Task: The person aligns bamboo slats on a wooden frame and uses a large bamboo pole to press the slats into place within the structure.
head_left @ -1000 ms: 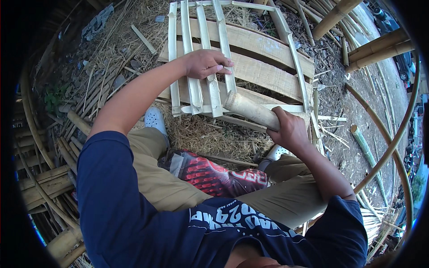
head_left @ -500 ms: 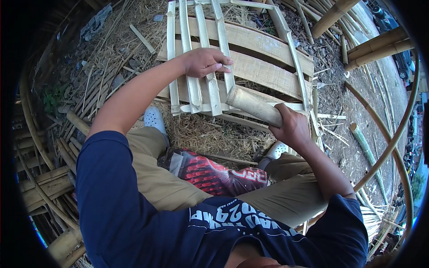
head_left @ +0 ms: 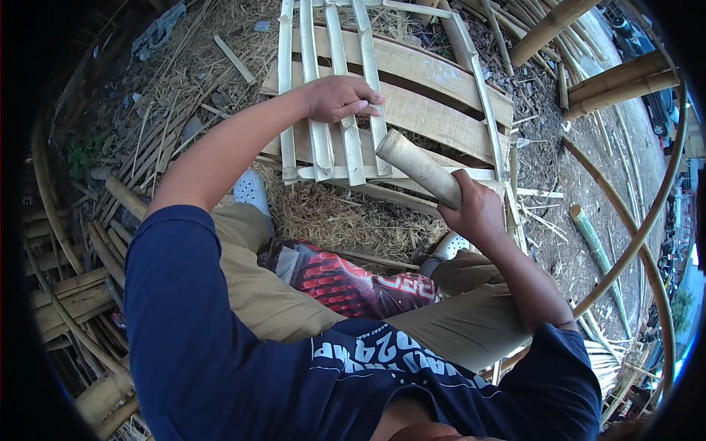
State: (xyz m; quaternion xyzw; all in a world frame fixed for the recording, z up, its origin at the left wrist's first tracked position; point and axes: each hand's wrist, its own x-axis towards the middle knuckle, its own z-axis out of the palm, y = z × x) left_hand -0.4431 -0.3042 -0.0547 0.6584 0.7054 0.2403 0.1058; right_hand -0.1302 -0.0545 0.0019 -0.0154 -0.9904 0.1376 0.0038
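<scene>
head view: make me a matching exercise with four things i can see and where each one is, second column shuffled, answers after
Things
1. short bamboo piece
2. left hand
3. red-and-dark printed material
4. greenish bamboo pole

Places
A. seen between the tan trouser legs
B. gripped in the right hand
C. lying on the ground toward the picture's right
D. over the pale strips

Pairs: 1-B, 2-D, 3-A, 4-C
</scene>
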